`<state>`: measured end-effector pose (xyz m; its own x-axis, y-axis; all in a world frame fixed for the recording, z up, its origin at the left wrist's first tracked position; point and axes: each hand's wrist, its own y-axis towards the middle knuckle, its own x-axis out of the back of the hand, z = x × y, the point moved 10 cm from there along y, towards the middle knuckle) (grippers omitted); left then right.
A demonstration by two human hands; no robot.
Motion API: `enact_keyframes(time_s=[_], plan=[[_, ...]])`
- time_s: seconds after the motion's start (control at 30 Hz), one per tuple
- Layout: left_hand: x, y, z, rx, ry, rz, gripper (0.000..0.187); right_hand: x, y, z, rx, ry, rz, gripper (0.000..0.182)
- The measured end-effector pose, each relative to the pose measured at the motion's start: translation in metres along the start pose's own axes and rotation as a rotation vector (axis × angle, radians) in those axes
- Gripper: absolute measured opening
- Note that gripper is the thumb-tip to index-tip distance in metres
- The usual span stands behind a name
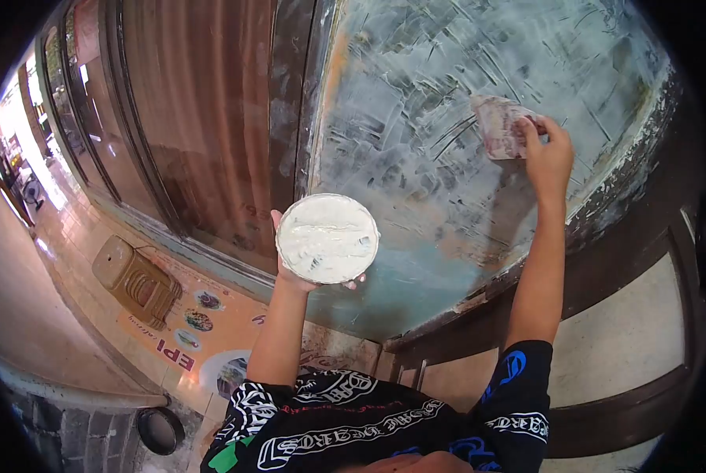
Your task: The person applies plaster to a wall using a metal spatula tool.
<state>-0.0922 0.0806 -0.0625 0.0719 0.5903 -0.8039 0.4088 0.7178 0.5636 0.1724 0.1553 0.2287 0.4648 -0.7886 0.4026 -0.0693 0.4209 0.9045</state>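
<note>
My left hand [298, 280] is wrapped round a round tub of white paste [327, 239], held up with its open top facing me; a thumb and some fingertips show at its rim. Up on the right, my right hand [548, 154] grips a flat, smeared scraper [501, 128] between thumb and fingers. The scraper lies against or very close to the wall [416, 102], whose blue-green surface carries streaky white patches.
Left of the wall stands a dark-framed glass window [203, 118] with a curtain. A brown plastic stool [136, 280] sits on a printed banner [203, 315]. Lower left is a dark round container [161, 430]. Brown-framed panels [629, 339] stand at the right.
</note>
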Motion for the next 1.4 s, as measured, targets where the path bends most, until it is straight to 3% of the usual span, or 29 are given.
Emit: enact_keyframes(time_s=[0.07,0.17,0.23,0.37,0.47,0.53,0.6,0.73,0.8,0.93,1.07,1.2,1.27,1.4], plan=[[0.0,-0.002,-0.003,-0.016,-0.008,0.009,0.117,0.001,-0.006,-0.006,-0.035,0.123,-0.02,0.019],[0.0,-0.003,-0.003,-0.033,-0.002,0.018,0.118,-0.038,-0.05,0.032,0.14,0.162,0.121,0.019],[0.005,-0.004,-0.002,-0.024,-0.014,-0.027,0.12,-0.072,-0.074,0.049,0.296,-0.033,0.265,0.021],[0.004,-0.006,-0.003,-0.024,-0.001,-0.009,0.12,-0.02,-0.027,0.003,0.055,-0.028,0.005,0.022],[0.004,-0.006,-0.005,-0.052,-0.025,-0.016,0.119,0.0,-0.02,-0.017,-0.023,0.128,0.003,0.021],[0.005,-0.004,-0.002,-0.04,-0.032,-0.008,0.119,-0.018,-0.045,-0.007,0.004,0.263,0.037,0.02],[0.005,-0.003,0.002,-0.015,-0.041,0.001,0.118,-0.061,-0.077,0.019,0.153,0.129,0.274,0.019],[0.005,0.003,0.009,0.013,-0.041,-0.006,0.117,-0.063,-0.065,0.027,0.267,-0.163,0.241,0.017],[0.008,0.001,0.008,0.014,-0.04,-0.002,0.117,-0.013,-0.031,-0.005,0.042,0.033,-0.005,0.018],[0.008,-0.005,0.003,-0.005,0.012,-0.001,0.114,0.003,-0.035,-0.017,-0.045,0.134,-0.006,0.019],[0.004,-0.004,0.004,-0.006,-0.036,-0.018,0.115,-0.074,-0.109,0.037,0.375,0.12,0.213,0.018],[0.005,-0.003,0.001,-0.001,-0.017,-0.013,0.116,-0.063,-0.069,0.024,0.304,-0.111,0.165,0.017],[0.002,-0.003,0.001,0.006,-0.021,-0.013,0.116,-0.019,-0.03,0.006,0.105,0.082,-0.011,0.018],[-0.003,-0.003,-0.002,0.007,-0.022,0.026,0.116,-0.028,-0.042,0.022,0.11,0.227,0.116,0.018]])
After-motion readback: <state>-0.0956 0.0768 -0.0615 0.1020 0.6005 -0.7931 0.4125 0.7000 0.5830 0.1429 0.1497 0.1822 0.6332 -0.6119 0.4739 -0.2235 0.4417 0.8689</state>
